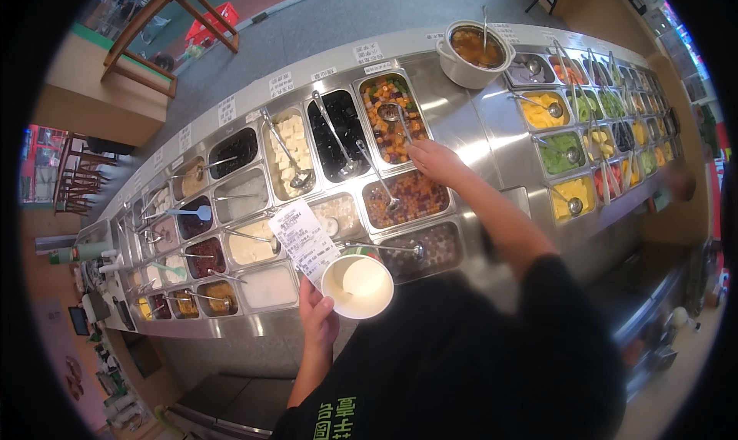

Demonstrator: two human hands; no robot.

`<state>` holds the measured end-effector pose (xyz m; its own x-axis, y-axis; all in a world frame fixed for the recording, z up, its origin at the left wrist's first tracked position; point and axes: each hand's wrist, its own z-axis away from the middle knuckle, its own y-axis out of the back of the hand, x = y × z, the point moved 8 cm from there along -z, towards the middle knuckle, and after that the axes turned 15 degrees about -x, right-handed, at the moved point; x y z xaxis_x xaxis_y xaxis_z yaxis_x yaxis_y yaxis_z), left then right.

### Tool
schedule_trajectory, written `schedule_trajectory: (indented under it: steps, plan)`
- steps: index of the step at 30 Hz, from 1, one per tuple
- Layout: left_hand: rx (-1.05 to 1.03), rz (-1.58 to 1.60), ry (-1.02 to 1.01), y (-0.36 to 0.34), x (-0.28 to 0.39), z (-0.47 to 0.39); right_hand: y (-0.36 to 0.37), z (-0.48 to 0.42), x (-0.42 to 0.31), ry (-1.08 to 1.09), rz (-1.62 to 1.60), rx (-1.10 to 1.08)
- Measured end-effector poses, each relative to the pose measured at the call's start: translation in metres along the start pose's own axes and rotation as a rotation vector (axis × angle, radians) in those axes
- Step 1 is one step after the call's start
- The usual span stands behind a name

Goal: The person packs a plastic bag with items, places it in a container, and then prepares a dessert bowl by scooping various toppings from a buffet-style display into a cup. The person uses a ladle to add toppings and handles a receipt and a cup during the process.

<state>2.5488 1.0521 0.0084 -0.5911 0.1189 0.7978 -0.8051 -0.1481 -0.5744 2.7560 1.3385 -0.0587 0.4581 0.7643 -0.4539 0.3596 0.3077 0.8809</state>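
My left hand [318, 312] holds a white paper cup [358, 286] and a printed receipt [302, 238] beside it. The cup's pale inside shows nothing in it. My right hand [431, 162] is closed on the handle of a perforated metal ladle [392, 112], whose bowl rests in a steel pan of mixed orange, green and purple cubes [381, 91]. Next to that pan are one of black jelly [334, 111] with a ladle, and one of small orange and purple balls [426, 195] with another. A pan of white cubes [287, 143] lies farther left.
A white pot of brown liquid [475, 54] with a ladle stands at the counter's far edge. Pans of cut fruit [542, 110] with ladles and tongs fill the right side. More topping pans [262, 287] run along the left. Upright ladle handles and tongs stick up over the pans.
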Motion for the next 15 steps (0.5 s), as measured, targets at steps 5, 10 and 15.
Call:
schedule_trajectory:
  steps: [5, 10, 15]
  plan:
    - [0.032, -0.08, -0.014, 0.006, 0.003, 0.006, -0.028, -0.004, -0.002, -0.06, -0.02, -0.056]
    - [0.055, -0.002, -0.051, 0.015, 0.002, 0.016, -0.003, 0.014, -0.006, -0.08, -0.074, 0.12]
    - [0.044, 0.005, -0.012, 0.011, -0.003, 0.018, 0.007, 0.021, 0.007, -0.299, -0.387, 0.183]
